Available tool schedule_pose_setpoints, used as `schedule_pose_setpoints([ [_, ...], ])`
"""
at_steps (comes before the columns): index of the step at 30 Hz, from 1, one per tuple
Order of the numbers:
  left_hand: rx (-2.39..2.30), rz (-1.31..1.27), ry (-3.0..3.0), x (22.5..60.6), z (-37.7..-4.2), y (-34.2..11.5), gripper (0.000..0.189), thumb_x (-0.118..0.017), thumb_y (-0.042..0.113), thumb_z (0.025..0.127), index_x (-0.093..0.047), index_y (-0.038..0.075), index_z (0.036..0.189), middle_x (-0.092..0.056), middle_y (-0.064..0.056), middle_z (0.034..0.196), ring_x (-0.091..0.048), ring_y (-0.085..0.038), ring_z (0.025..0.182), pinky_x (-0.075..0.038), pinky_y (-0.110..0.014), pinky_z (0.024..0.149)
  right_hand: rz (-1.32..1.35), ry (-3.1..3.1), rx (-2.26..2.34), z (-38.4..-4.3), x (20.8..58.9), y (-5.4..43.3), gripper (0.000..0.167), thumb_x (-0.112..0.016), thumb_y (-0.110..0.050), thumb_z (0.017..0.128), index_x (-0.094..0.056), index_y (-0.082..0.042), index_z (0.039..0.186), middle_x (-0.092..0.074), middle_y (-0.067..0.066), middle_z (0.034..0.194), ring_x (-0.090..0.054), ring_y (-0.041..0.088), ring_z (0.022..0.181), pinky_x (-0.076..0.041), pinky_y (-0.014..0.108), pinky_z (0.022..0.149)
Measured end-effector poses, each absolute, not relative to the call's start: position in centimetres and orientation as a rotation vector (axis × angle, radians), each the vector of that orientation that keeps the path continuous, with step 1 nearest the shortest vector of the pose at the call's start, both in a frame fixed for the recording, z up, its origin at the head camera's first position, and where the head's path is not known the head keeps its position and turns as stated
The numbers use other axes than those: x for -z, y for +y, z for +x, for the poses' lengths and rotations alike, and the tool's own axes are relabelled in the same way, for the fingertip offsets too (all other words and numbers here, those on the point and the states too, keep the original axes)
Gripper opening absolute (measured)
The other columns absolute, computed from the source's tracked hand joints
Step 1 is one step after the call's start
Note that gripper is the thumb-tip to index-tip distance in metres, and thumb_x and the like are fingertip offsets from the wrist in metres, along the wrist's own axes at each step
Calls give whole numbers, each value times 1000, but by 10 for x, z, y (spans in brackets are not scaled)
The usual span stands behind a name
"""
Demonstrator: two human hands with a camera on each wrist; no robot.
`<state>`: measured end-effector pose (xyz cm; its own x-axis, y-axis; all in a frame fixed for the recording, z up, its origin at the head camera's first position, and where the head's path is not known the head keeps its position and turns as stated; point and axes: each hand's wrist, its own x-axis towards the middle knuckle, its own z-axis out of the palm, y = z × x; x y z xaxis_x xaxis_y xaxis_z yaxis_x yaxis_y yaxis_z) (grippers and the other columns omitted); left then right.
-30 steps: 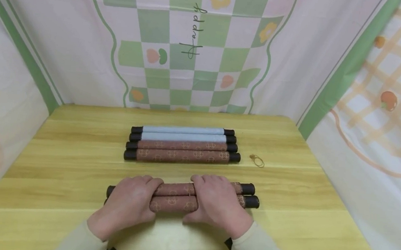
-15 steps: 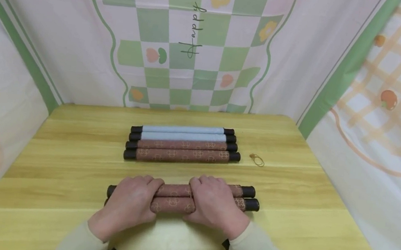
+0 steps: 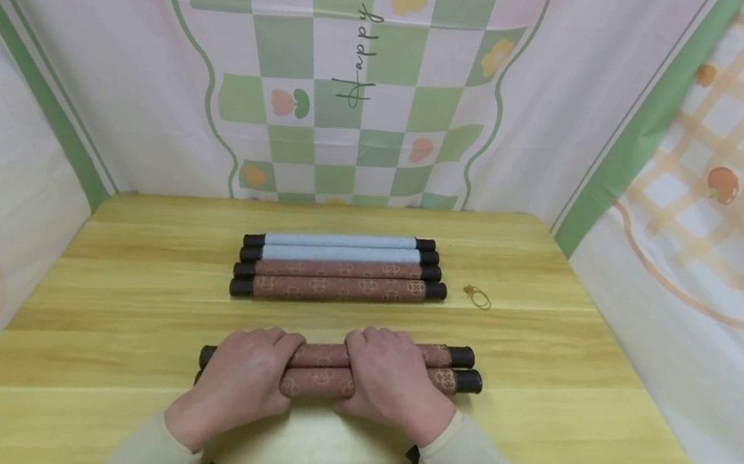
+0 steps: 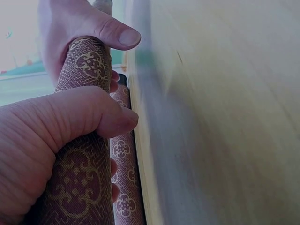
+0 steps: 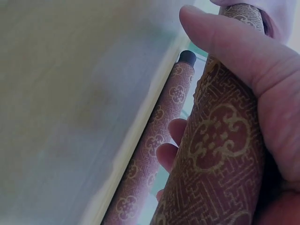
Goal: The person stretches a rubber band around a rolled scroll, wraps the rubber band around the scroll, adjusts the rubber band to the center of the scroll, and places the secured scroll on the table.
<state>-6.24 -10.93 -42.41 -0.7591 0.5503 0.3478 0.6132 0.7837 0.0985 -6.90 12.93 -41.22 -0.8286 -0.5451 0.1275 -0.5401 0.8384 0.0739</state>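
Note:
Two brown, gold-patterned scrolls with black end knobs lie side by side near the front, the far scroll point(image 3: 324, 354) against the near scroll point(image 3: 317, 381). My left hand point(image 3: 246, 371) grips both toward their left end, thumb on the near side and fingers over the far side. To the right, my right hand point(image 3: 393, 380) holds them in the same way, a short patterned stretch showing between the hands. In the left wrist view, fingertips show past the rolled scroll point(image 4: 77, 183). The right wrist view has fingers curled round the scroll point(image 5: 220, 140). The left knobs are partly covered.
Behind, a row of scrolls lies on the wooden table point(image 3: 130, 296): two light blue scrolls point(image 3: 342, 248) and two brown scrolls point(image 3: 338, 286). A thin tan loop of cord point(image 3: 478, 298) lies to their right. Printed cloth point(image 3: 382, 141) hangs round the back and sides.
My right hand has slid a little left along the scrolls, narrowing the gap between the hands. The scrolls' right ends have shifted slightly nearer. My left hand has barely moved.

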Motion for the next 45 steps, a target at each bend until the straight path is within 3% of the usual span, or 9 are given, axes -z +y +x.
schedule_pose_setpoints([
  [5, 296, -887, -2687, 424, -62, -110, 58, -84, 26, 57, -70, 12, 112, -71, -1, 88, -65, -17, 73, -56, -39, 64, 841, -2950, 46, -69, 409, 132, 81, -89, -70, 60, -64, -12, 110, -68, 3, 94, -67, 22, 87, -57, 44, 85],
  [8, 303, -873, -2713, 424, -62, -110, 60, -85, 27, 57, -70, 12, 113, -71, -1, 90, -66, -18, 75, -57, -41, 66, 823, -2968, 27, -69, 409, 134, 76, -92, -62, 61, -64, -13, 112, -68, 3, 96, -67, 22, 90, -57, 45, 89],
  [12, 314, -853, -2743, 424, -62, -110, 61, -85, 28, 58, -70, 13, 115, -72, 0, 92, -67, -18, 78, -57, -41, 69, 821, -2927, -3, -70, 409, 138, 61, -92, -47, 61, -64, -15, 105, -67, 2, 91, -65, 21, 84, -57, 43, 84],
  [20, 337, -849, -2765, 425, -61, -112, 64, -85, 29, 60, -69, 13, 120, -73, -1, 96, -68, -18, 82, -58, -41, 74, 844, -2853, -1, -72, 411, 140, 49, -85, -33, 60, -64, -16, 100, -64, 0, 85, -63, 21, 78, -54, 40, 74],
  [27, 343, -858, -2807, 423, -60, -116, 70, -90, 35, 64, -67, 12, 126, -74, -3, 103, -69, -21, 86, -59, -43, 77, 858, -2834, 9, -74, 412, 140, 47, -84, -31, 59, -64, -16, 99, -64, 0, 84, -64, 21, 77, -54, 40, 73],
  [45, 311, -868, -2732, 422, -61, -120, 70, -90, 41, 63, -69, 12, 122, -74, -2, 100, -69, -19, 81, -59, -38, 70, 872, -2798, -9, -76, 410, 141, 49, -85, -36, 60, -64, -16, 100, -66, 1, 87, -65, 21, 81, -56, 41, 76],
])
